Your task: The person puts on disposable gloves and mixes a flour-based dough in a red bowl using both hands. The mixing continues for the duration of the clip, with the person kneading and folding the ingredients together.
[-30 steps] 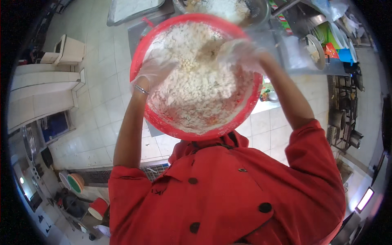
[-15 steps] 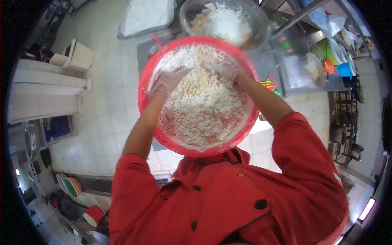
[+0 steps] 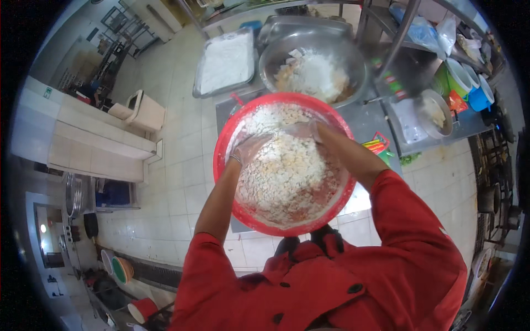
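Note:
A wide red plastic basin [image 3: 223,143] sits in front of me, holding small pale pieces coated in white flour [image 3: 284,176]. Both my hands are inside it, in thin clear gloves dusted with flour. My left hand [image 3: 253,148] reaches in over the left rim, its fingers stretched toward the middle of the mix. From the right, my right hand [image 3: 302,131] lies in the far part of the flour, fingers pointing left and partly sunk in it. Neither hand visibly grips anything.
Beyond the basin stand a large steel bowl [image 3: 265,77] with flour-topped pieces and a tray of flour [image 3: 225,63]. On the right side are a smaller metal bowl [image 3: 439,113], a metal shelf post [image 3: 397,41] and a blue container [image 3: 481,95]. A white bin [image 3: 148,113] stands on the tiled floor at left.
The view has shifted, so the basin sits lower and further right in the picture. My hands have drawn closer together in the flour, and more pale pieces show on top.

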Tool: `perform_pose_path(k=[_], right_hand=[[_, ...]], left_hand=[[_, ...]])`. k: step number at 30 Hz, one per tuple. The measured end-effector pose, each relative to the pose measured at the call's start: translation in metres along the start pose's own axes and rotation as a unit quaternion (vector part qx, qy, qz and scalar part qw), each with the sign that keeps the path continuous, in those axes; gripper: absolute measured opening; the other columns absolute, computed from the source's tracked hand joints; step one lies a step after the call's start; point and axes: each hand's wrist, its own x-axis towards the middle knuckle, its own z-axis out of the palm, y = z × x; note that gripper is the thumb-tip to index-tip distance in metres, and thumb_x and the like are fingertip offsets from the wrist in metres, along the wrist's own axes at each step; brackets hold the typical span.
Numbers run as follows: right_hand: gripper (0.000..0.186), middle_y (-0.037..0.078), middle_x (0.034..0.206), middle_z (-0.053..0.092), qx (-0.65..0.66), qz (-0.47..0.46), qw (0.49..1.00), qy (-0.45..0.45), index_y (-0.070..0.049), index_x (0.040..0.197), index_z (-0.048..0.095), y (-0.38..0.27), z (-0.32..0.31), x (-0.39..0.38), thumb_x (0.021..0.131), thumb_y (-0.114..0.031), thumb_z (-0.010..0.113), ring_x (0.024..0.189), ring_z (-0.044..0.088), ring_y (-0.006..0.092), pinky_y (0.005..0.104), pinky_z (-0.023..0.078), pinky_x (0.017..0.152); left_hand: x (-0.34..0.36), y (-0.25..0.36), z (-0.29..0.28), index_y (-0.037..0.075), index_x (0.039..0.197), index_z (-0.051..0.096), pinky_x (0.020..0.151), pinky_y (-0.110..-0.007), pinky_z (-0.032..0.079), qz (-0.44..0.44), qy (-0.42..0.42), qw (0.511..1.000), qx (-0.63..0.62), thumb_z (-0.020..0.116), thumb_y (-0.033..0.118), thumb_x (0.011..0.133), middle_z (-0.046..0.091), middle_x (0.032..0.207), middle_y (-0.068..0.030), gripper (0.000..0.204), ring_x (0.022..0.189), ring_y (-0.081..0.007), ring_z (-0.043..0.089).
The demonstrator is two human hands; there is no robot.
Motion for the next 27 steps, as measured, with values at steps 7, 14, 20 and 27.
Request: perform_pose_path(k=[7,14,20,27], right_hand=[[0.064,0.007,0.133,0.055,-0.342,-0.138,0.922,-0.119,-0.026,0.140,0.047,-0.040,-0.042,-0.096,0.080,-0.007,0.061,0.120,0.053,0.0232,0.0343,0.044,0.103],[0.060,0.015,0.119,0.063,-0.347,-0.161,0.920,0.081,-0.010,0.135,0.052,-0.014,-0.063,-0.046,0.084,-0.036,0.067,0.096,0.064,0.0220,0.0358,0.052,0.083],[0.051,0.016,0.118,0.062,-0.212,-0.092,0.973,0.020,-0.008,0.132,0.053,-0.021,-0.020,0.031,0.088,-0.034,0.060,0.098,0.062,0.0223,0.0364,0.051,0.084],[0.041,0.016,0.119,0.061,-0.193,-0.034,0.980,-0.026,-0.006,0.126,0.056,-0.047,-0.007,0.061,0.093,-0.030,0.051,0.099,0.061,0.0223,0.0359,0.050,0.087]], left_hand=[[-0.030,0.057,-0.090,0.001,0.145,0.031,0.114,-0.036,0.027,-0.329,-0.011,0.884,-0.333,0.059,0.043,0.090,0.047,0.140,-0.0222,0.075,0.132,-0.0286,0.042],[-0.008,-0.042,0.028,0.012,0.146,0.036,0.115,-0.035,0.024,-0.278,-0.021,0.917,-0.284,0.034,0.042,0.097,0.039,0.147,-0.0194,0.058,0.138,-0.0327,0.035],[0.011,-0.044,0.069,0.011,0.144,0.040,0.112,-0.038,0.030,-0.253,0.138,0.922,-0.258,0.042,0.047,0.092,0.039,0.148,-0.0155,0.063,0.134,-0.0300,0.041],[0.043,-0.080,0.070,0.019,0.152,0.014,0.111,-0.043,0.032,-0.035,0.085,0.996,-0.016,0.038,0.010,0.095,0.029,0.153,-0.0134,0.063,0.130,-0.0321,0.045]])
